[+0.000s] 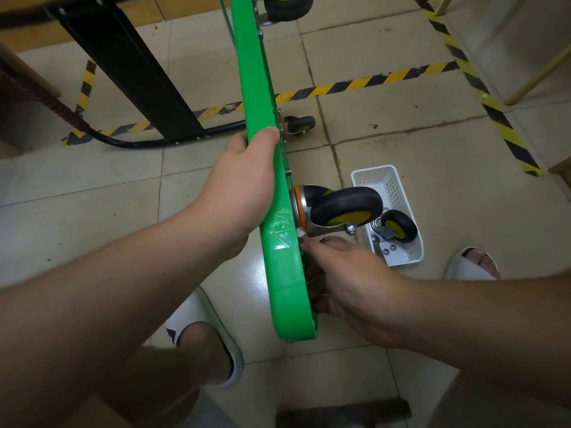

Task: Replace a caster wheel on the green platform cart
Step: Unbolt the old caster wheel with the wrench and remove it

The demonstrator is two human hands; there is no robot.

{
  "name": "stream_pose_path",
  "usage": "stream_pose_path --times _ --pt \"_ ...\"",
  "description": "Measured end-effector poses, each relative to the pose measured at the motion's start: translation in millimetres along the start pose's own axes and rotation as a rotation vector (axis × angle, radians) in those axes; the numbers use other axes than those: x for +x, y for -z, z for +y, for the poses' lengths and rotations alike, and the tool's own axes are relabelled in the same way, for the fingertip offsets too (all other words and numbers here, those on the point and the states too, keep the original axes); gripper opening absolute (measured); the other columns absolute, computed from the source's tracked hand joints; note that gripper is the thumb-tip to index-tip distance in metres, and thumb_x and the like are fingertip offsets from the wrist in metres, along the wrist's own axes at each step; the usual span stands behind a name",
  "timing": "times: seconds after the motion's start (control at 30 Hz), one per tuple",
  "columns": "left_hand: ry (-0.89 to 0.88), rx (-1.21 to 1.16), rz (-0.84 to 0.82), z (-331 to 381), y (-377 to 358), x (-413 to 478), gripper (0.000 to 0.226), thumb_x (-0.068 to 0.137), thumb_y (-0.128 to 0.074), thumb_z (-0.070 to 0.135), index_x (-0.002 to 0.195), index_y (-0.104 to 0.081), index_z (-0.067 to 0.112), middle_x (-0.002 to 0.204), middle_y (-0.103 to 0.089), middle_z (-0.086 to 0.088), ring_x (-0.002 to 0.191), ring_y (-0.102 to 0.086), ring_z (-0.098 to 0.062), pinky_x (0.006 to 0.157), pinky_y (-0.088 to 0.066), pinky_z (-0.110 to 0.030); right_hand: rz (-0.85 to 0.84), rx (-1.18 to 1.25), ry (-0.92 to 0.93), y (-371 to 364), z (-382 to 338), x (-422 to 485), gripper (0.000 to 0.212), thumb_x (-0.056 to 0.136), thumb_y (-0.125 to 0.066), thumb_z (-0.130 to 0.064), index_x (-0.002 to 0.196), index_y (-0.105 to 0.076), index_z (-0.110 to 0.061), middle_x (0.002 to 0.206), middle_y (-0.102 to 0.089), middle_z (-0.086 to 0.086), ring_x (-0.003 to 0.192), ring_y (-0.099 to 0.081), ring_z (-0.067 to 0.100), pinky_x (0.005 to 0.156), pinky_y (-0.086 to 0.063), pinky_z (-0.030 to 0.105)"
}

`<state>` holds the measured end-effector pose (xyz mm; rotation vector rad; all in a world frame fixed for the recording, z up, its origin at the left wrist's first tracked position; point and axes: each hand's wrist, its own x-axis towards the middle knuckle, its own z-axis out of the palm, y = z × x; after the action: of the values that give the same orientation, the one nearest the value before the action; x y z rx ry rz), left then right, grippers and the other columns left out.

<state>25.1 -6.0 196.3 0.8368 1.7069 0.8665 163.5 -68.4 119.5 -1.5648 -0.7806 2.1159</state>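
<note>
The green platform cart (284, 273) stands on its edge, its rim running from the top of the view down to the middle. My left hand (244, 193) grips that rim from the left side. A black caster wheel with a yellow hub (346, 206) sits against the cart's underside on a metal plate with an orange ring. Just below it, my right hand (349, 276) reaches to the plate's lower corner, fingertips curled against the underside; what they pinch is hidden. Another caster (301, 124) is mounted farther along, and a third (289, 6) at the top.
A white perforated basket (401, 196) on the tiled floor to the right holds a loose caster (398, 230) and small nuts. Black cart handle tubing (129, 72) lies at the left. Yellow-black tape lines cross the floor. My feet in white slippers stand at both sides.
</note>
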Motion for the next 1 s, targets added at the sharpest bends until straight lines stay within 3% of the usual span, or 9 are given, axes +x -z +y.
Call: stream_pose_path --times 0.2,0.37,0.57,0.7,0.83,1.0 --pt "-0.003 0.004 -0.005 0.1 -0.3 0.3 0.062 0.078 -0.047 0.059 0.133 -0.055 0.03 0.112 -0.071 -0.003 0.096 -0.071 -0.028 0.089 -0.057 -0.052 0.06 -0.048 0.086 -1.4 0.4 -2.9 0.028 0.097 -0.062 -0.038 0.105 -0.068 -0.013 0.094 -0.067 0.013 0.077 -0.059 0.027 0.071 -0.05 0.043" --pt "-0.008 0.003 -0.001 0.2 0.2 -0.3 0.06 0.08 -0.048 0.057 0.132 -0.055 0.029 0.111 -0.071 -0.004 0.095 -0.072 -0.029 0.089 -0.057 -0.054 0.059 -0.036 0.137 -2.3 0.5 -6.1 0.014 0.101 -0.057 -0.02 0.111 -0.066 -0.015 0.091 -0.069 0.005 0.069 -0.057 0.018 0.063 -0.046 0.036" --pt "-0.002 0.01 0.003 0.7 0.3 0.2 0.061 0.079 -0.048 0.058 0.132 -0.055 0.029 0.11 -0.071 -0.004 0.095 -0.072 -0.029 0.089 -0.057 -0.053 0.045 -0.005 0.143 -2.4 1.7 -6.0 0.017 0.1 -0.055 -0.014 0.114 -0.065 -0.012 0.096 -0.068 0.011 0.069 -0.056 0.022 0.066 -0.047 0.039" --pt "-0.004 0.009 -0.002 -0.1 -0.1 -0.1 0.062 0.079 -0.047 0.059 0.133 -0.054 0.029 0.111 -0.071 -0.004 0.095 -0.071 -0.028 0.088 -0.057 -0.053 0.021 0.039 0.092 -0.7 2.1 -4.1 0.021 0.096 -0.06 -0.026 0.109 -0.068 -0.011 0.096 -0.065 0.022 0.073 -0.057 0.028 0.07 -0.047 0.044" --pt "-0.001 0.011 0.01 0.6 0.2 0.2 0.062 0.077 -0.047 0.058 0.132 -0.055 0.029 0.109 -0.071 -0.005 0.094 -0.072 -0.029 0.087 -0.058 -0.053 0.005 0.011 0.029 -0.7 -0.9 -1.8 0.036 0.093 -0.064 -0.044 0.11 -0.068 -0.013 0.095 -0.063 0.019 0.074 -0.059 0.028 0.066 -0.049 0.041" --pt "-0.007 0.016 0.01 0.5 -0.1 0.7 0.062 0.077 -0.047 0.059 0.131 -0.055 0.029 0.109 -0.071 -0.005 0.094 -0.072 -0.029 0.088 -0.058 -0.053 0.066 -0.07 0.066 0.1 -0.3 -1.3 0.037 0.095 -0.062 -0.047 0.104 -0.069 -0.012 0.093 -0.068 0.016 0.075 -0.063 0.028 0.068 -0.052 0.042"
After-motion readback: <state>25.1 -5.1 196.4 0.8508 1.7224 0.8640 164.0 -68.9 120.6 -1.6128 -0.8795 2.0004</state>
